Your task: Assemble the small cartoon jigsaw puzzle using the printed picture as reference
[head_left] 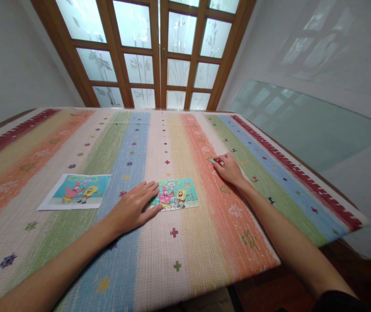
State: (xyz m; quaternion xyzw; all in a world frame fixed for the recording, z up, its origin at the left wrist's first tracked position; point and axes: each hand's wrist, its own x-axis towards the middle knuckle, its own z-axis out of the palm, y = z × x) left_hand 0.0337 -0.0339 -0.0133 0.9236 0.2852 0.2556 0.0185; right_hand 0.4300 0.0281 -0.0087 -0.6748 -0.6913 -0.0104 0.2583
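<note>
A small jigsaw puzzle [181,194] with cartoon figures on a turquoise ground lies flat on the striped tablecloth. My left hand [136,203] rests at its left edge, fingers stretched out and touching it, covering part of that side. Off to the right of the puzzle, my right hand [228,168] is closed in a pinch over the orange stripe. Between its fingertips shows a small turquoise puzzle piece [212,160]. To the left lies a printed reference picture [83,190] on white paper, with similar cartoon figures.
The table [159,264] wears a cloth of coloured stripes with small printed motifs. Beyond its far edge stand wooden doors [159,54] with frosted panes. A pale glass panel [305,121] is by the white wall on the right. The table's near edge drops off below my arms.
</note>
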